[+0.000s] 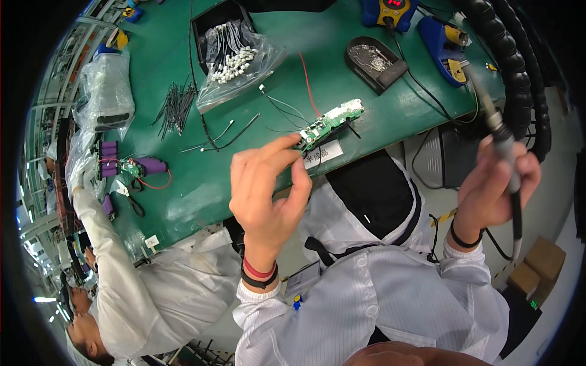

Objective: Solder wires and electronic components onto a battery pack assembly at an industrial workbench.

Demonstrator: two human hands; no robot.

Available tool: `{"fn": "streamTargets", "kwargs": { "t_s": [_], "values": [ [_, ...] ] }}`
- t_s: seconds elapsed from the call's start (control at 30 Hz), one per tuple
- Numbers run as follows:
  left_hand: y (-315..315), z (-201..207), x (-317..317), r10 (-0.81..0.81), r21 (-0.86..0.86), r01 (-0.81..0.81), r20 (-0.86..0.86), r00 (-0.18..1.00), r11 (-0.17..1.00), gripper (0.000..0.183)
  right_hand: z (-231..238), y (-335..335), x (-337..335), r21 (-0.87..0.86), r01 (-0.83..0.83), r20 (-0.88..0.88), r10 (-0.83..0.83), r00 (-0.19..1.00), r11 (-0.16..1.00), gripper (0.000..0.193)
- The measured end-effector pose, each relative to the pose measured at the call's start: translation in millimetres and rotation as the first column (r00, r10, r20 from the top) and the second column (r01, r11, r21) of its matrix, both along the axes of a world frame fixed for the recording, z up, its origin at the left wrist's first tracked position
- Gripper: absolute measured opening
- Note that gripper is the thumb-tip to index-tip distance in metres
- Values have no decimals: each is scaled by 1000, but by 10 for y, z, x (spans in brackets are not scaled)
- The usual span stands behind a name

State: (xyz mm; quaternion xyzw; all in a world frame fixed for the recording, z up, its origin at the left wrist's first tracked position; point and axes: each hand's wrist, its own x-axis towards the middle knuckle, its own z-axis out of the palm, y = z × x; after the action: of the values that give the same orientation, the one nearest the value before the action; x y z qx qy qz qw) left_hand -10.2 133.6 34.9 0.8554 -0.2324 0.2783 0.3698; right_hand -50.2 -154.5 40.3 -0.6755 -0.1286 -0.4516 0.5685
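Green populated circuit board (329, 122), wires attached

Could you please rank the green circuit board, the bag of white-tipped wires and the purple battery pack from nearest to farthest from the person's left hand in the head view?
From the left hand:
1. Green circuit board, just above the fingertips at the bench edge.
2. Bag of white-tipped wires, farther up the bench.
3. Purple battery pack, off to the left.

Left hand (268, 189) raised with fingertips pinched; right hand (494, 189) fisted in a closed grip.
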Motion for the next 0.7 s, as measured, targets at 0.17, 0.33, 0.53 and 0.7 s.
{"fn": "streamTargets", "kwargs": {
  "t_s": [0.17,0.33,0.53,0.7],
  "values": [
    [29,-2,-10,-4,26,4,-2,1000,1000,24,15,279,-57,-274,-330,-79,321,944,903,39],
    [27,-16,-11,-18,17,18,10,1000,1000,26,51,450,-20,-341,-380,-216,322,922,860,33],
    [32,-35,-7,-16,22,16,22,1000,1000,26,43,511,27,-325,-387,-272,307,912,863,29],
    [32,-36,11,-28,14,28,29,999,1000,26,26,536,63,-368,-375,-273,287,918,851,27]
  ]
}}
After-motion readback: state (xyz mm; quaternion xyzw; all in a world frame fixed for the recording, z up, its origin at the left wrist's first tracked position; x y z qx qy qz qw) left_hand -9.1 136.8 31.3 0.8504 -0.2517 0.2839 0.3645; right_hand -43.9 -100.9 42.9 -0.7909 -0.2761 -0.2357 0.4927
